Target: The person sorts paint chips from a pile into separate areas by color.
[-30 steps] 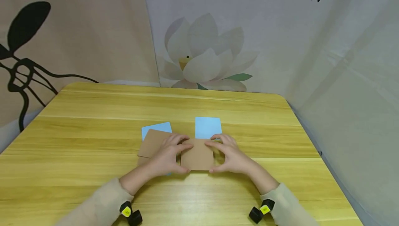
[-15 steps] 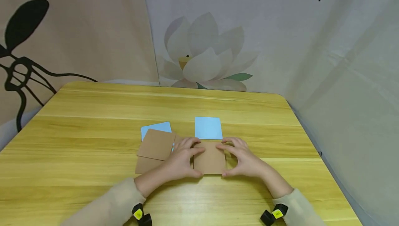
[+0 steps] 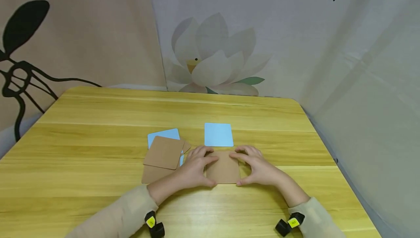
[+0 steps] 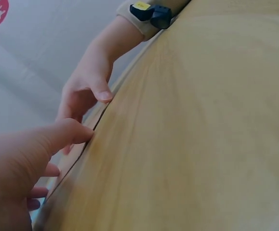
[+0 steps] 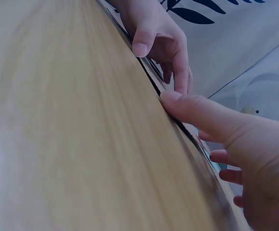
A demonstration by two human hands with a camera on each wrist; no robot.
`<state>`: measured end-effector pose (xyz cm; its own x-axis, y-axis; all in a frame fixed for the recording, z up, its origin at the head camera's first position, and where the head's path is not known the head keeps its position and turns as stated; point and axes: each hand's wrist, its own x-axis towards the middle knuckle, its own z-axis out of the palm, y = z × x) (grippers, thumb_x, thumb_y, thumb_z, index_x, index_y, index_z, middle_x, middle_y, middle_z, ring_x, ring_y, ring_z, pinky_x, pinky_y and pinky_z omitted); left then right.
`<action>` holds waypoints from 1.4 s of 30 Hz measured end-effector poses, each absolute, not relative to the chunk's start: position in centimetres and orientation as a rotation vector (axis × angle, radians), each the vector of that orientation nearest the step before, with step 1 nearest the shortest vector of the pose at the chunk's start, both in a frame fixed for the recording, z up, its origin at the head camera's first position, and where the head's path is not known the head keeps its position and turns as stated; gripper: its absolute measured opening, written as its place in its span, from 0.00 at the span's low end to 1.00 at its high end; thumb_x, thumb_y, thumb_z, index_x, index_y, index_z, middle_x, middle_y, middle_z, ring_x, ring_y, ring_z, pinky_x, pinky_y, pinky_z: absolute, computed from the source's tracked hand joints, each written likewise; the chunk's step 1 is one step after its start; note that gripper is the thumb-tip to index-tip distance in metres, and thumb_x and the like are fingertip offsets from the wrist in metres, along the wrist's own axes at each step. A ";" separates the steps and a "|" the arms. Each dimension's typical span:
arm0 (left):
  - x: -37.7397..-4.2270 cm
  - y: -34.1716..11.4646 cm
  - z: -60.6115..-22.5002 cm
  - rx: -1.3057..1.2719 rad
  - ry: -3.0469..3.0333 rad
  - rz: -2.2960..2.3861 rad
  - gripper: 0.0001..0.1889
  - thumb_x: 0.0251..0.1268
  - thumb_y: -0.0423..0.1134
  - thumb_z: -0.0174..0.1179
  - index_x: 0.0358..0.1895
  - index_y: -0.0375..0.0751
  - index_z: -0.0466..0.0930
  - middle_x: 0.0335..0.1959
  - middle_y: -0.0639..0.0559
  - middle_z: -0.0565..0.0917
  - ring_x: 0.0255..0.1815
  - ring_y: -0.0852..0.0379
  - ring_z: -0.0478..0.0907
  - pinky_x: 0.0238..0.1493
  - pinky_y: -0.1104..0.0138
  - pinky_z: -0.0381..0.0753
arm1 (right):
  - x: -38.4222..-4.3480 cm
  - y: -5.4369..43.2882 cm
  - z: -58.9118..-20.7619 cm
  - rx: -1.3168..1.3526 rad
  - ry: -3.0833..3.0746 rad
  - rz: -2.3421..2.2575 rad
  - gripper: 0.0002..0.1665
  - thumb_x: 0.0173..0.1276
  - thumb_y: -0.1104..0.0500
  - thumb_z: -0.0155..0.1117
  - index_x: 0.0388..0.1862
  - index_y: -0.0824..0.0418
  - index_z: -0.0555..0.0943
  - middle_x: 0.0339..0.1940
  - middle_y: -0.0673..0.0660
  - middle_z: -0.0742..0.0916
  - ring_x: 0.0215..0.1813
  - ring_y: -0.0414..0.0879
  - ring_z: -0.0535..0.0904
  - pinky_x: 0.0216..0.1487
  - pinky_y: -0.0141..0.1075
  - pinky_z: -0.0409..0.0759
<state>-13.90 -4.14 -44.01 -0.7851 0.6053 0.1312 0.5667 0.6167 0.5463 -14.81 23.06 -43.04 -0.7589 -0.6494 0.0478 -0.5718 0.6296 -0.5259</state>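
Observation:
A brown square card (image 3: 224,168) lies low over the table in front of the person, between the two hands. The left hand (image 3: 197,170) holds its left side, thumb at the near edge and fingertips reaching over the top. On the other side the right hand (image 3: 257,167) grips the right part the same way. In the left wrist view the left thumb (image 4: 76,132) meets the card's thin edge. The right wrist view has the right thumb (image 5: 178,98) along that edge as well. Just beyond the held card sits a light-blue square card (image 3: 218,135).
To the left, several cards overlap: a brown card (image 3: 164,152) on top, another brown card (image 3: 155,174) below it, and a blue card (image 3: 167,134) poking out behind. The wooden table (image 3: 82,150) meets a printed cloth backdrop (image 3: 213,59) at its far edge.
Both hands have moved to the right together with the brown card, most of it in the first half second. The overlapping cards on the left show more now; the blue card behind has stayed put.

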 end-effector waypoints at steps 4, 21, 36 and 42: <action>-14.0 -4.2 -44.0 0.996 2.756 0.896 0.40 0.42 0.57 0.72 0.62 0.41 0.76 0.68 0.45 0.64 0.70 0.44 0.53 0.67 0.45 0.47 | -15.0 23.1 -43.2 -1.015 2.678 -0.775 0.52 0.49 0.34 0.73 0.71 0.50 0.68 0.69 0.54 0.66 0.70 0.55 0.55 0.65 0.60 0.52; -14.0 -5.9 -43.3 1.118 2.720 0.938 0.41 0.44 0.57 0.73 0.64 0.45 0.74 0.68 0.45 0.64 0.69 0.44 0.55 0.62 0.37 0.49 | -14.8 22.8 -43.2 -0.996 2.698 -0.805 0.52 0.49 0.33 0.72 0.72 0.46 0.67 0.72 0.54 0.63 0.72 0.56 0.52 0.65 0.62 0.50; -14.8 -11.8 -41.4 1.096 2.690 1.051 0.42 0.45 0.51 0.75 0.67 0.44 0.71 0.70 0.48 0.63 0.71 0.46 0.51 0.64 0.41 0.54 | -14.1 18.9 -42.1 -1.029 2.833 -0.938 0.47 0.49 0.43 0.77 0.68 0.51 0.71 0.71 0.57 0.66 0.72 0.57 0.53 0.66 0.60 0.47; -15.5 -14.9 -41.7 1.132 2.702 1.101 0.42 0.44 0.48 0.77 0.66 0.42 0.72 0.69 0.45 0.65 0.70 0.44 0.54 0.62 0.41 0.52 | -14.1 16.6 -42.0 -1.080 2.865 -0.969 0.45 0.49 0.44 0.78 0.66 0.55 0.73 0.69 0.59 0.68 0.70 0.55 0.56 0.65 0.59 0.50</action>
<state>-15.48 -14.86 -41.66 -0.7384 0.6287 0.2440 0.6201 0.4908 0.6120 -14.12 16.59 -42.02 -0.7716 -0.5782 0.2652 -0.6205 0.5924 -0.5139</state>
